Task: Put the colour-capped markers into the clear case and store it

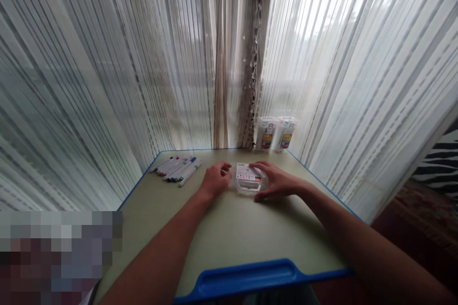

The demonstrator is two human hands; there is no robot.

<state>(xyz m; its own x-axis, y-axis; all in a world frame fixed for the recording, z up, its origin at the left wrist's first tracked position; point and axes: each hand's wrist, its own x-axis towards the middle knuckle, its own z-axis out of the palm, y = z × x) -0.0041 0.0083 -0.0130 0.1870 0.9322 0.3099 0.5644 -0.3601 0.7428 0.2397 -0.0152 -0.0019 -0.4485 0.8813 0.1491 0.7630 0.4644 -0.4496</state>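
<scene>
Sheer curtains [107,71] back your green bench [232,233], with two wrapped packs [275,133] at its far edge and loose markers [175,170] to the left. Your right hand [277,181] clasps a closed-looking clear plastic case [252,187], fingers [259,167] spread over its printed card [245,171]; your left hand [216,178] lies just beside it, fingers loosely curled, holding nothing.

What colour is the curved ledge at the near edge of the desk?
The curved ledge is blue, clearest in the head view.
</scene>
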